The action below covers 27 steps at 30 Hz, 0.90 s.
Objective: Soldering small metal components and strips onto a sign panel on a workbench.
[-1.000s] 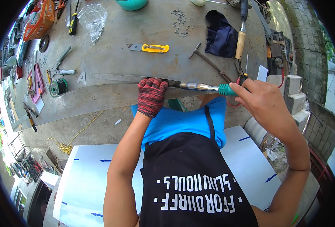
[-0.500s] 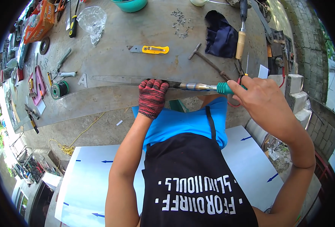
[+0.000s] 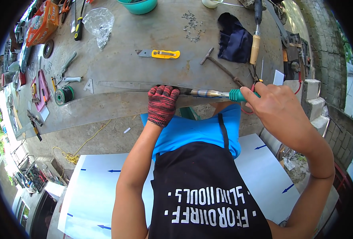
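My left hand (image 3: 162, 104), in a red and black knit glove, is closed over a long thin metal strip (image 3: 124, 85) lying along the near edge of the metal table. Its fingertips curl down, and part of what they grip is hidden. My bare right hand (image 3: 279, 104) is wrapped round the green handle of a soldering iron (image 3: 210, 93). The iron's metal barrel points left, and its dark tip is close beside the gloved fingers. Just beyond the iron, a small hammer (image 3: 224, 68) lies slanted, its handle end near my right hand.
A yellow utility knife (image 3: 165, 54), small metal bits (image 3: 192, 26) and a dark blue cloth (image 3: 234, 40) lie farther back. To the left are a wire spool (image 3: 64, 95), pliers (image 3: 67, 65), a metal letter (image 3: 88, 85) and a plastic bag (image 3: 99, 24). A teal bowl (image 3: 138, 6) stands at the far edge.
The whole scene has shifted very slightly in view. Both hands keep their grips, and the soldering iron stays beside the gloved fingers.
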Tool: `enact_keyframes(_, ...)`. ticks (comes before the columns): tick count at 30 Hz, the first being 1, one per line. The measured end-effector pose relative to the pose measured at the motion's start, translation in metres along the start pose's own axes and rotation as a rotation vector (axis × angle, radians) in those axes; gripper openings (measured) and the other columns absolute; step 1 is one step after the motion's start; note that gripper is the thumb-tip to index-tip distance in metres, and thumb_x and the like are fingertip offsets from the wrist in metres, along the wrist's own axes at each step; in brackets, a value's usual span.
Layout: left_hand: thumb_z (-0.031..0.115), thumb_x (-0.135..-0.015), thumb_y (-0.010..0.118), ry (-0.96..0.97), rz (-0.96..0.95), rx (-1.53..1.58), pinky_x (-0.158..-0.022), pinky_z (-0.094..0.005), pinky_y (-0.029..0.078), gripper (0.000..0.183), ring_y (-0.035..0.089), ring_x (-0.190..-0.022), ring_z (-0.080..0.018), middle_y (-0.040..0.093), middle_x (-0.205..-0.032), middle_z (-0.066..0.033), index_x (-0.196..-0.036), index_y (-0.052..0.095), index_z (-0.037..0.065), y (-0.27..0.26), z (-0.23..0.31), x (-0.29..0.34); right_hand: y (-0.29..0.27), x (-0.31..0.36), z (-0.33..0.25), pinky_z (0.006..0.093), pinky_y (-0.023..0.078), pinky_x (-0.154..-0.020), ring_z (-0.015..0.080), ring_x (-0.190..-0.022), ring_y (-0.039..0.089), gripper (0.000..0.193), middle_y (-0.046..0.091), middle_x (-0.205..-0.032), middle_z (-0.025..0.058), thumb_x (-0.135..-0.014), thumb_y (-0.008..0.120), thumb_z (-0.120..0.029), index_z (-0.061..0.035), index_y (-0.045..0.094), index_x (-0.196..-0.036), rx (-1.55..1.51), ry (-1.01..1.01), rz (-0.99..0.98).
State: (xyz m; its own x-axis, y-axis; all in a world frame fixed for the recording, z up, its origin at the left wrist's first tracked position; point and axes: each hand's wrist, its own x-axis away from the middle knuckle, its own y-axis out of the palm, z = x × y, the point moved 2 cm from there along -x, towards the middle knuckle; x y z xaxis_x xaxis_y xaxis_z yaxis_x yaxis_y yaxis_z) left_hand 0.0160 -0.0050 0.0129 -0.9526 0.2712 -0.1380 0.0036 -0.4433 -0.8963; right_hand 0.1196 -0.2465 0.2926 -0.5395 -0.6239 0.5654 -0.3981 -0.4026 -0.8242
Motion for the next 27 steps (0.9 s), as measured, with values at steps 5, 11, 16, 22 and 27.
enact_keyframes(5, 0.014, -0.081, 0.066, 0.002, -0.001, 0.002, -0.103, -0.0514, 0.046, 0.032, 0.068, -0.111, -0.0304, 0.073, -0.112, -0.0070, -0.112, 0.073, 0.017, 0.000, 0.002, 0.001, 0.005, 0.000, 0.000, 0.0422, 0.052, -0.066, 0.0277, -0.079, 0.071, 0.027, 0.062, -0.084, 0.0104, -0.096, 0.076, -0.022, -0.0047, 0.067, -0.115, 0.044, 0.024, 0.002)
enact_keyframes(11, 0.014, -0.081, 0.066, -0.011, -0.022, 0.002, -0.103, -0.0505, 0.046, 0.031, 0.068, -0.111, -0.0301, 0.073, -0.113, -0.0061, -0.111, 0.073, 0.018, -0.001, 0.001, -0.003, 0.003, -0.001, 0.001, 0.0431, 0.053, -0.071, 0.0295, -0.082, 0.071, 0.027, 0.064, -0.087, 0.0112, -0.095, 0.072, -0.016, -0.0034, 0.068, -0.118, 0.044, 0.006, 0.032)
enact_keyframes(16, 0.014, -0.081, 0.066, 0.016, 0.025, -0.017, -0.102, -0.0499, 0.047, 0.031, 0.068, -0.111, -0.0297, 0.073, -0.113, -0.0054, -0.111, 0.074, 0.019, -0.001, -0.002, -0.004, 0.008, -0.004, 0.004, 0.0436, 0.053, -0.076, 0.0306, -0.084, 0.071, 0.025, 0.064, -0.088, 0.0112, -0.094, 0.073, -0.016, -0.0041, 0.068, -0.116, 0.091, 0.011, 0.053)
enact_keyframes(22, 0.016, -0.070, 0.075, 0.052, 0.111, -0.054, -0.095, -0.0490, 0.049, 0.034, 0.069, -0.104, -0.0311, 0.073, -0.105, -0.0063, -0.103, 0.075, 0.020, 0.001, 0.000, -0.006, 0.014, -0.002, 0.007, 0.0432, 0.051, -0.073, 0.0296, -0.084, 0.068, 0.038, 0.062, -0.093, 0.0128, -0.099, 0.071, -0.020, -0.0060, 0.067, -0.134, 0.152, -0.020, 0.041)
enact_keyframes(27, 0.014, -0.082, 0.067, 0.019, 0.019, -0.030, -0.103, -0.0499, 0.046, 0.031, 0.068, -0.113, -0.0294, 0.073, -0.114, -0.0050, -0.112, 0.074, 0.020, 0.000, -0.001, -0.003, 0.012, -0.001, 0.002, 0.0426, 0.052, -0.079, 0.0288, -0.088, 0.071, 0.032, 0.063, -0.089, 0.0099, -0.089, 0.076, -0.014, -0.0040, 0.068, -0.119, 0.149, -0.001, 0.093)
